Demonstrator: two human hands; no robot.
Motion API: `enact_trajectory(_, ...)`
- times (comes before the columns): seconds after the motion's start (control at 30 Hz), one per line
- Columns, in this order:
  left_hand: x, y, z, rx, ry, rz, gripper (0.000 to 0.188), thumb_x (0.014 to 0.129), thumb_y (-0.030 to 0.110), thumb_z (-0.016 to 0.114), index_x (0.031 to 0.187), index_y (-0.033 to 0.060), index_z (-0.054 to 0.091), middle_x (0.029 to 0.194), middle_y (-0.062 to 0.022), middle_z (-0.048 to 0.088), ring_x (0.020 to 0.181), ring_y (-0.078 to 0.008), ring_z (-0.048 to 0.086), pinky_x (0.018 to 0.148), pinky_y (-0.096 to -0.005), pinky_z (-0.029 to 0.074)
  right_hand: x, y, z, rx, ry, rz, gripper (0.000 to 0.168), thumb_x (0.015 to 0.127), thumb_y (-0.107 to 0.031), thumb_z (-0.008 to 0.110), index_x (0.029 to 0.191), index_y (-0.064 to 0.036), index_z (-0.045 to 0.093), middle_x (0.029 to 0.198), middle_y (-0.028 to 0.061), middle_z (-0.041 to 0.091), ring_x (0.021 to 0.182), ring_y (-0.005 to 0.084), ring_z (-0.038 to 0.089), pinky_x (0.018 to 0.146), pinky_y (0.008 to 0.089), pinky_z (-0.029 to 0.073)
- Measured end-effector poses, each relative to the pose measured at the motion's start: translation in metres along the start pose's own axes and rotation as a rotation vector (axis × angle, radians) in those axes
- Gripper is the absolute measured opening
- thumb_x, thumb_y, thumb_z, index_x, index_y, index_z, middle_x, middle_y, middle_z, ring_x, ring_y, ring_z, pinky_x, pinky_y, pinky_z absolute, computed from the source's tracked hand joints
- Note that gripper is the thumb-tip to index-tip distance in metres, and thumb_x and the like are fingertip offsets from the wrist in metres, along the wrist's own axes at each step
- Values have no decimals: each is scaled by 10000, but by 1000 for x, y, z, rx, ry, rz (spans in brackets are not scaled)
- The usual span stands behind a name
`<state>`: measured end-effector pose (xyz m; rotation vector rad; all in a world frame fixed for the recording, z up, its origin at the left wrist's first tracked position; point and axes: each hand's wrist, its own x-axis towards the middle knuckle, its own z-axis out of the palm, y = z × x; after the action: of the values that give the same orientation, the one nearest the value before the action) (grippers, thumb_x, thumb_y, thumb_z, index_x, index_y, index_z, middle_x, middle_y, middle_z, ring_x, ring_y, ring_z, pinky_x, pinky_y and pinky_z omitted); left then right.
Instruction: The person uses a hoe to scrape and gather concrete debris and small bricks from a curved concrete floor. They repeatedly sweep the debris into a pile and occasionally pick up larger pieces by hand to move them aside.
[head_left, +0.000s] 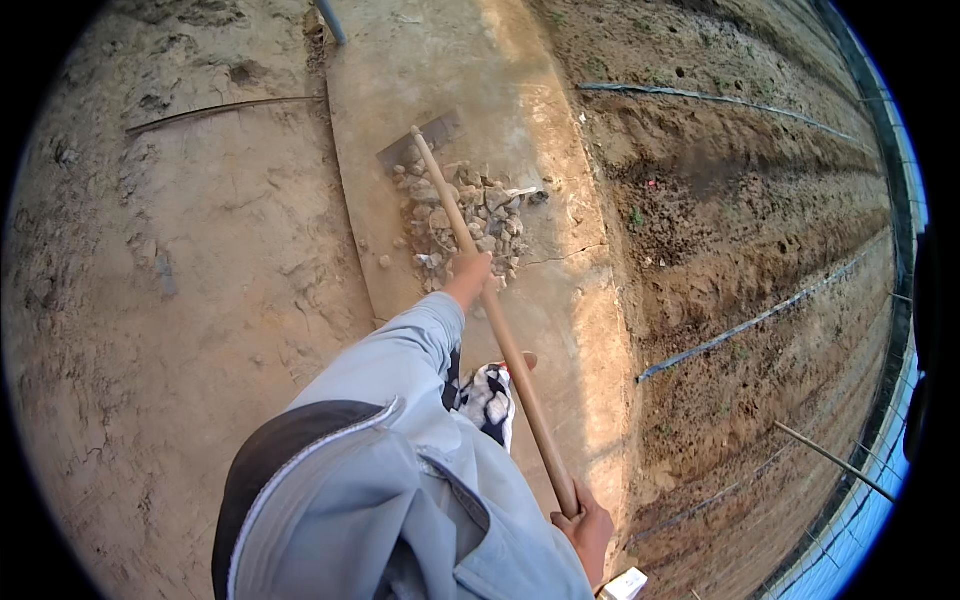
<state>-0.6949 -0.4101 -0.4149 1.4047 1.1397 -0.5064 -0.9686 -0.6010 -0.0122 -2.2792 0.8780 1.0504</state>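
Note:
My left hand (471, 276) grips the wooden handle (523, 390) of a hoe around its middle. Near the handle's lower end, my right hand (589, 521) is closed around it. The handle slants up and away to a wide flat metal blade (444, 130), which lies at the far side of a heap of stones and rubble (491, 202). A pale strip-like scrap (523, 192) sticks out on the heap's right side. Below my left hand, a patterned black-and-white trouser leg (491, 401) shows beside the handle.
The heap lies on a concrete path (420, 60) with a sunlit right edge. Bare earth (247, 225) borders it on the left, ridged soil (712, 210) with thin hoses (757, 322) on the right. A blue-grey pole (331, 21) and a white box (624, 584) also show.

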Motion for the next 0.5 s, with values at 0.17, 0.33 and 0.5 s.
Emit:
enact_trajectory(0.17,16,-93,42,-125,-77,-261,126,839,157,625,827,66,538,645,-59,542,479,-197,523,458,-358,483,-30,103,-47,-40,-14,139,453,772,-201,668,1207,-81,629,945,188,684,931,276,656,839,387,496)
enact_trajectory(0.33,-109,-151,156,-199,-17,-263,170,855,202,549,757,64,531,625,-62,529,486,-190,524,435,-340,468,-8,264,-100,181,19,237,351,769,-144,681,1097,-22,663,917,152,685,853,239,631,775,373,501)
enact_trajectory(0.5,-154,-182,232,-213,74,-221,156,831,127,564,723,21,531,606,-111,549,483,-258,555,419,-386,450,33,315,-214,80,196,79,300,701,-91,675,992,-20,681,808,153,658,757,242,626,706,366,492)
